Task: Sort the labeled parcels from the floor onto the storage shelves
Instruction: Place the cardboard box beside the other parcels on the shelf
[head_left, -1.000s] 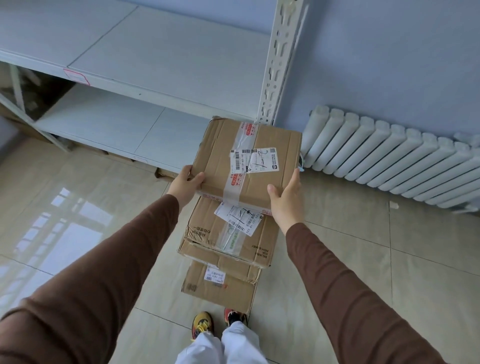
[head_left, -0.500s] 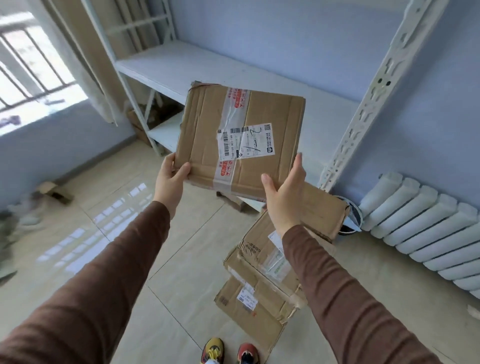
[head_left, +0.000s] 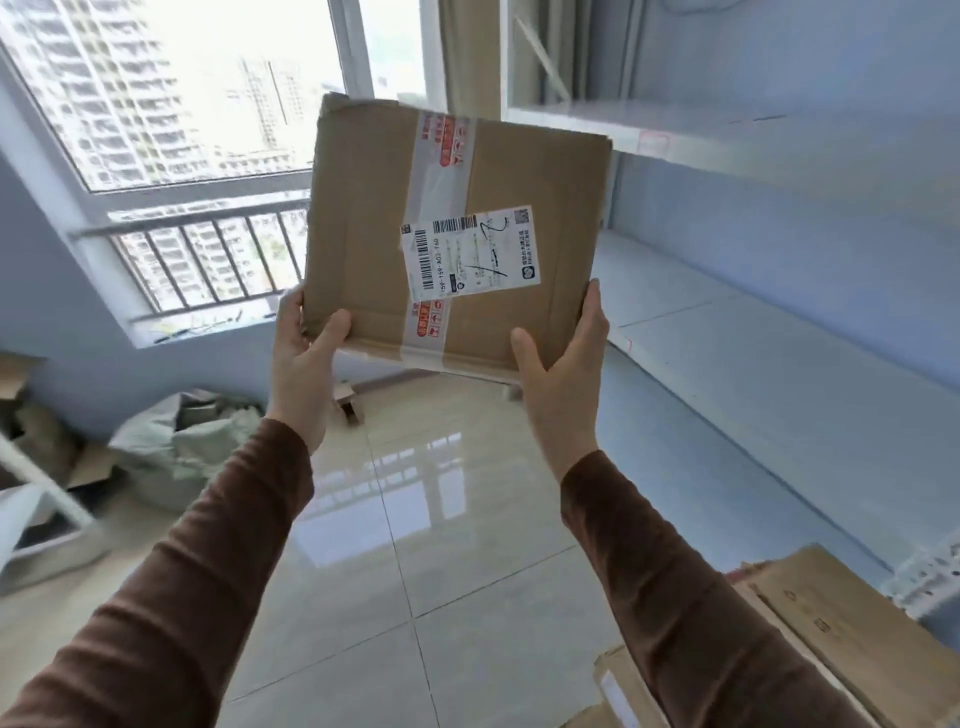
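A flat cardboard parcel (head_left: 457, 234) is held up at the centre of the frame, tilted so its white shipping label (head_left: 470, 257) faces the camera, probably so it can be read before shelving. The left hand (head_left: 304, 364) and right hand (head_left: 563, 371) clasp its lower corners, thumbs on top and fingers curled underneath. Empty white storage shelves (head_left: 753, 364) fill the right side. More parcels (head_left: 831, 639) lie at the lower right.

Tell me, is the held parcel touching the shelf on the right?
Apart. In the head view the cardboard parcel is held up by both hands, and blue wall shows between its right edge and the shelf.
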